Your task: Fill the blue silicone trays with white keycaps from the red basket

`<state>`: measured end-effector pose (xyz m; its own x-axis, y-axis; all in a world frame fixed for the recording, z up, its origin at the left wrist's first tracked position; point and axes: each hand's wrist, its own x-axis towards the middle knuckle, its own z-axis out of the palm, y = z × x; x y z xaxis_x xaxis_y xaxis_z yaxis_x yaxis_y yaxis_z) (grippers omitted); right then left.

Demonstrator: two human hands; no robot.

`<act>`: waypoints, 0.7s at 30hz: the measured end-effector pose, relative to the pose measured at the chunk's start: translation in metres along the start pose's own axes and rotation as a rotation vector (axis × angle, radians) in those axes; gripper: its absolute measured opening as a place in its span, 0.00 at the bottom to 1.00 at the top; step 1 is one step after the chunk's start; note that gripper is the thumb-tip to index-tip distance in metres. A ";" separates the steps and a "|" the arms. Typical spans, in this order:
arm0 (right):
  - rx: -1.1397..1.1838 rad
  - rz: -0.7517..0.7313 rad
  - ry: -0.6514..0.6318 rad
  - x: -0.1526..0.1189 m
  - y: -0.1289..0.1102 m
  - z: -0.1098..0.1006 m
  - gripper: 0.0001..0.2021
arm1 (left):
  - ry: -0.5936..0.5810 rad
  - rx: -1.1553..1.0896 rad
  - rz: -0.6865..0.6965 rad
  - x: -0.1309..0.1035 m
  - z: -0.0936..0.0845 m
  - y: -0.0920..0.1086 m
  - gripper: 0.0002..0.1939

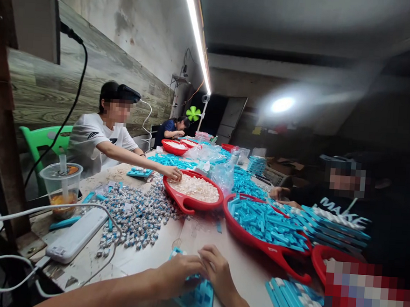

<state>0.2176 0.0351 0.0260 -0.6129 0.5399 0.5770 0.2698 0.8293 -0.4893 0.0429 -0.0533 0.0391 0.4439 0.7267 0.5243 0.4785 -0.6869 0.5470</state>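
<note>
Both hands meet above a light-blue plastic panel with square openings (199, 302) on the near part of the table. My left hand (178, 274) comes in from the left, its fingers bent and closed over the panel; the fingertips are mostly hidden. Against it, my right hand (217, 269) has its fingers curled together, touching or nearly touching the left fingers. Whatever small thing lies between them cannot be made out. Left of the panel spreads a heap of small grey, white and blue pieces (133, 218).
Ahead are a red basin of whitish pieces (177, 203), with a co-worker's hand (171, 172) in it, and a red basin of blue strips (248, 238). Stacked blue panels (294, 302) lie right. A white power bank (76, 235), its cable and a plastic cup (61, 195) stand left.
</note>
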 end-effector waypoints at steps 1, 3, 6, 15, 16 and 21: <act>0.002 -0.008 0.002 0.000 0.000 0.000 0.11 | 0.002 -0.006 0.008 0.000 0.001 0.000 0.13; 0.003 -0.021 0.010 -0.002 -0.002 0.001 0.10 | 0.006 -0.005 0.023 0.000 0.004 -0.001 0.12; 0.003 -0.008 0.018 -0.004 -0.006 0.001 0.10 | 0.011 0.032 -0.007 0.001 0.013 -0.010 0.11; -0.005 0.037 -0.039 -0.005 -0.004 0.001 0.09 | -0.004 0.093 -0.088 0.002 0.028 -0.026 0.09; -0.003 0.041 -0.045 -0.005 -0.004 0.002 0.10 | -0.008 0.100 -0.087 0.002 0.026 -0.025 0.08; 0.011 0.068 -0.052 -0.005 -0.004 0.003 0.09 | -0.031 0.158 -0.101 0.003 0.022 -0.022 0.07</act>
<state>0.2174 0.0292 0.0234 -0.6314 0.5864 0.5074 0.3045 0.7892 -0.5333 0.0505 -0.0364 0.0141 0.4096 0.7934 0.4502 0.6340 -0.6024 0.4849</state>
